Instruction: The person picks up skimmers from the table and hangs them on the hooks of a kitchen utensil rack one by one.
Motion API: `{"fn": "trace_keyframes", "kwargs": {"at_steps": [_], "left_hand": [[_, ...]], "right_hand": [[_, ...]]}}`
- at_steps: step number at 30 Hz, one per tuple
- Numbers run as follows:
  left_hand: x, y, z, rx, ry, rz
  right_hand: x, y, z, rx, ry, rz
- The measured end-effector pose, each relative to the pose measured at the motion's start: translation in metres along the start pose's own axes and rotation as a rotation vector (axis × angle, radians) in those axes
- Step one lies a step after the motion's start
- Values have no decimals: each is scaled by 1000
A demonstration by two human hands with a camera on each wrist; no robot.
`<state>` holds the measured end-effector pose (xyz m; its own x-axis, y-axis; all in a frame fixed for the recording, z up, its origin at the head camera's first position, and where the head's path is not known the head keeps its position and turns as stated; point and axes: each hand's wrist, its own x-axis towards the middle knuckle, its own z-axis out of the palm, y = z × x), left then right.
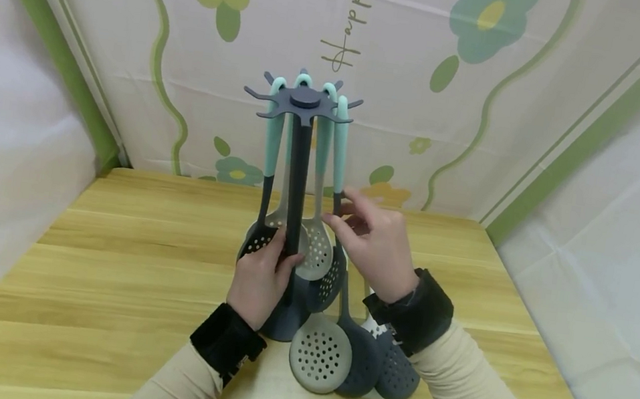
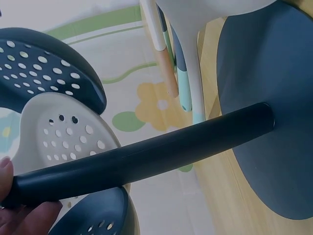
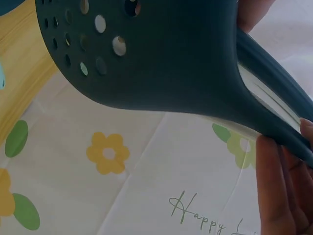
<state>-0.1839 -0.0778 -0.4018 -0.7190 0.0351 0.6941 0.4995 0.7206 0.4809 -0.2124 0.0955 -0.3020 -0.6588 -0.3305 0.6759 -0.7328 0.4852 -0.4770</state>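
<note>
At centre frame we see a rack (image 1: 305, 98) with slotted spoons (image 1: 315, 256) hanging from it. The left hand (image 1: 261, 279) grasps its post (image 1: 296, 183); the right hand (image 1: 377, 244) pinches a dark skimmer (image 1: 325, 288). Other utensils (image 1: 320, 354) lie below, right of centre.

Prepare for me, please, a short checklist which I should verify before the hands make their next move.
1. Left hand holds the stand's pole: ok.
2. Right hand holds the dark skimmer by its shaft: ok.
3. The skimmer's turquoise handle is hooked on the stand's top: cannot tell; its end is close to one arm.
4. Base rests on the table: ok.
5. Space right of the base is clear: not ok; a pale skimmer and darker utensils lie there.
</note>
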Motion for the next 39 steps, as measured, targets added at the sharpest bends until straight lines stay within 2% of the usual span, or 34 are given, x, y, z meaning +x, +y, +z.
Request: {"fn": "trace_keyframes", "kwargs": {"at_steps": [14, 30, 39], "left_hand": [[0, -1, 2, -1, 28, 28], [-1, 0, 3, 3, 26, 8], [0, 0, 3, 1, 26, 5]], "right_hand": [[1, 3, 10, -3, 58, -45], [-4, 9, 20, 70, 135, -1], [-5, 10, 21, 65, 148, -18]]}}
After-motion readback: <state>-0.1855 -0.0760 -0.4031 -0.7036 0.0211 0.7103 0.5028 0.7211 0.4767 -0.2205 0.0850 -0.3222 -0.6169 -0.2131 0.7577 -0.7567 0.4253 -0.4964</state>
